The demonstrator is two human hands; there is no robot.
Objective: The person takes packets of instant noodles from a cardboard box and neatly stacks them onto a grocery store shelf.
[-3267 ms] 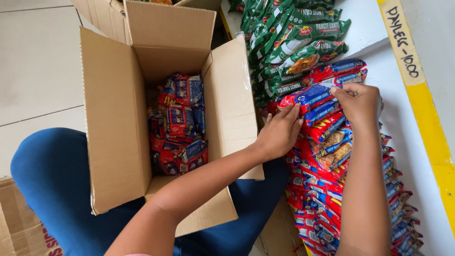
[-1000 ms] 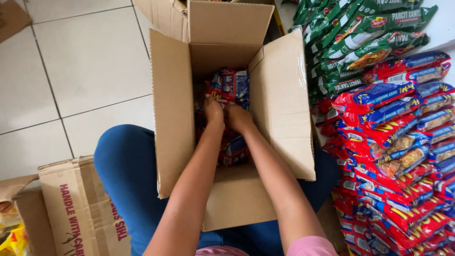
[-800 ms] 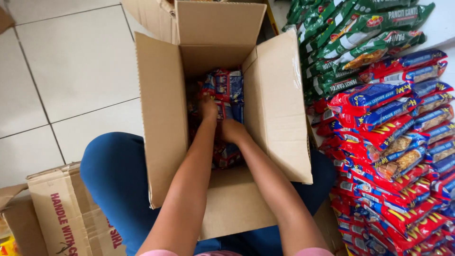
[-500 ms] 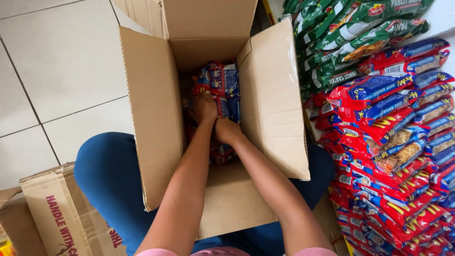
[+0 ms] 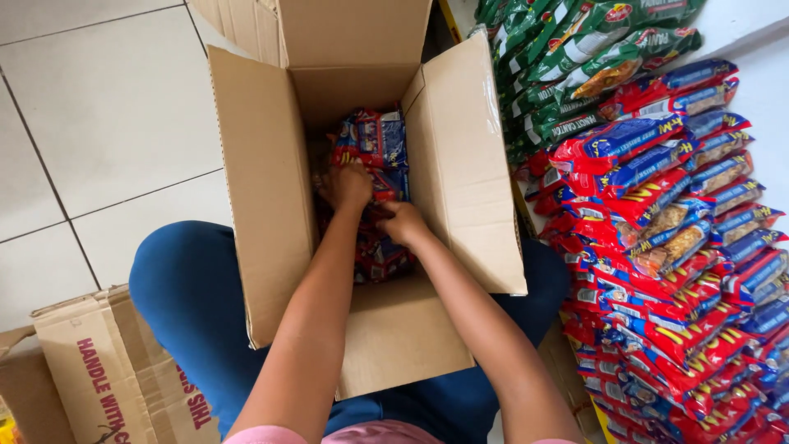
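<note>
A person seated on a white tiled floor (image 5: 107,115) works with both bare hands inside one open brown cardboard box (image 5: 263,214) resting on their lap, its four flaps standing up. The left hand (image 5: 349,182) presses down on the red-and-blue plastic snack packets (image 5: 374,148) stacked in the box, fingers curled over the top of the pile; whether they actually grip a packet cannot be told. The right hand (image 5: 403,222) sits just beside it, slightly nearer the body, fingers bent down among the same packets, and its hold is likewise hidden. The packets fill the far end of the box bottom; their number cannot be counted, as they overlap.

To the person's right, outside the box, lies one long heap of matching red-and-blue packets (image 5: 666,247), several dozen at a rough look, too overlapped for an exact count. Beyond it, at the top of the view, is a smaller heap of green plastic packets (image 5: 592,57), roughly a dozen visible. A second cardboard box with red print (image 5: 107,378) sits at the person's left, partly out of view. The person wears blue trousers (image 5: 185,296).
</note>
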